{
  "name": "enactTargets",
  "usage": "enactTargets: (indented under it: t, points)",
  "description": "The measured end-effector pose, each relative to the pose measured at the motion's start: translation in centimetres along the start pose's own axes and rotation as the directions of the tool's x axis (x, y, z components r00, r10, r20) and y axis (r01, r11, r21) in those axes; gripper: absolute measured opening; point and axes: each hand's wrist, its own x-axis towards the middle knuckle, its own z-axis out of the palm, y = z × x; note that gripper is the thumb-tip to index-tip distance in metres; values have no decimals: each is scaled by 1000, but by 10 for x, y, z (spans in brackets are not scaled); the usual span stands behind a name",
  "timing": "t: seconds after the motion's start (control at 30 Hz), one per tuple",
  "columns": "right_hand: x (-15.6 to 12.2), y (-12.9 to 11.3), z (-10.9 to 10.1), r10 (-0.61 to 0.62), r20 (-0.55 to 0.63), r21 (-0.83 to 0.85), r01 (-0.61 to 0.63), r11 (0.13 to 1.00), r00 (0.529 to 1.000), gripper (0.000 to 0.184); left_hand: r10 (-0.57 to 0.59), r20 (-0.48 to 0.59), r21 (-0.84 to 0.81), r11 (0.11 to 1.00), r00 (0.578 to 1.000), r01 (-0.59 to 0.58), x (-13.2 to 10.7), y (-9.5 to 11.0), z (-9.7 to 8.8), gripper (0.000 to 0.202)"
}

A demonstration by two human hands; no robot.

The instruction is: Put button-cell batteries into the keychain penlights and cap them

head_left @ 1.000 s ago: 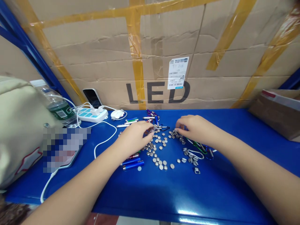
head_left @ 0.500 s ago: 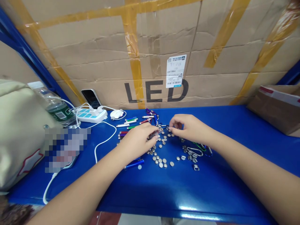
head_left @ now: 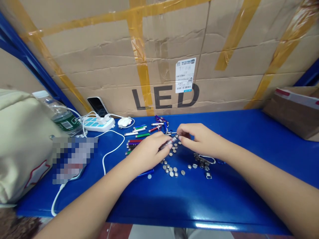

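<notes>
Between the thumb and fingers of my left hand [head_left: 152,149] is a small dark, shiny penlight tube [head_left: 168,142], tilted up to the right. My right hand [head_left: 190,136] pinches at the tube's upper end; any small part there is hidden by the fingertips. Below both hands lie several silver button cells [head_left: 171,174]. Left of them are rows of coloured penlights [head_left: 142,135], partly covered by my left hand, and a blue penlight [head_left: 147,173]. Under my right wrist sit small metal end caps [head_left: 205,164] and a silver carabiner [head_left: 208,159].
A large cardboard box [head_left: 112,66] stands behind the blue table [head_left: 199,199]. At left are a power strip [head_left: 99,123] with white cables, a phone [head_left: 97,105], a water bottle [head_left: 66,122] and a beige bag [head_left: 22,142]. A small open carton [head_left: 291,113] sits at right.
My hands have come together, so the right fingertips now meet the tube's end. The tube shows more fully in my left hand. The view has shifted slightly.
</notes>
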Motion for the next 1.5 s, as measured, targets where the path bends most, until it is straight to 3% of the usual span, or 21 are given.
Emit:
enactTargets:
  t: [0.13,0.3,0.43,0.5,0.57,0.63,0.67,0.73,0.83,0.9,1.0,1.07,1.17,1.27,1.33,1.37,1.4,1.47,1.5]
  points:
    - [0,2,-6,-104,75,-181,116,976,992,13,-12,12,-37,999,1000,12,1,-1,-1,26]
    - [-2,0,-9,-177,143,-185,202,962,974,18,22,3,-38,999,1000,-22,2,-2,-3,23]
    - [-2,-6,-6,-32,79,-35,35,999,996,17,178,-90,185,970,980,-160,1,-9,-2,26]
    - [-1,-8,-3,101,91,152,-114,982,991,14,273,-125,354,910,954,-214,0,-12,-2,29]
    - [1,-9,-1,198,178,408,-255,877,964,14,343,-141,474,847,929,-241,-2,-15,-1,32]
    - [1,-8,0,203,284,594,-338,730,937,17,368,-147,501,828,918,-252,-2,-18,-1,33]
    - [1,-8,0,181,315,624,-347,700,932,19,365,-146,473,842,919,-259,-2,-19,-1,32]
    - [1,-6,-1,147,315,544,-305,782,938,22,327,-140,346,901,935,-263,0,-20,-2,30]
    - [0,-5,-2,110,209,122,-138,983,972,21,226,-128,126,970,966,-210,3,-19,-3,26]
    - [0,-5,-2,64,150,-115,-47,992,987,22,151,-137,32,988,979,-148,4,-17,-4,24]
    - [1,-7,0,7,117,-228,20,974,993,24,94,-152,-35,994,984,-101,3,-14,-6,25]
    - [1,-10,2,5,80,-155,8,988,997,27,138,-177,-4,990,974,-141,2,-14,-6,25]
    - [0,-17,6,124,74,222,-138,965,990,33,310,-248,184,945,918,-270,2,-17,-4,26]
    - [-1,-23,10,249,251,621,-353,700,936,35,458,-295,394,858,839,-330,1,-21,-2,26]
    - [0,-26,11,266,312,697,-410,589,912,36,451,-320,371,869,833,-327,1,-20,-2,25]
    - [0,-27,11,274,278,675,-390,626,921,37,410,-327,309,898,851,-314,1,-19,-2,24]
    - [0,-27,10,274,207,604,-343,720,939,39,354,-322,228,929,878,-290,1,-17,-3,24]
    - [-1,-24,9,206,21,314,-202,928,978,42,218,-276,66,976,936,-208,1,-12,-4,22]
    - [-1,-22,8,141,-44,134,-134,982,989,43,154,-244,-3,987,957,-160,1,-9,-6,22]
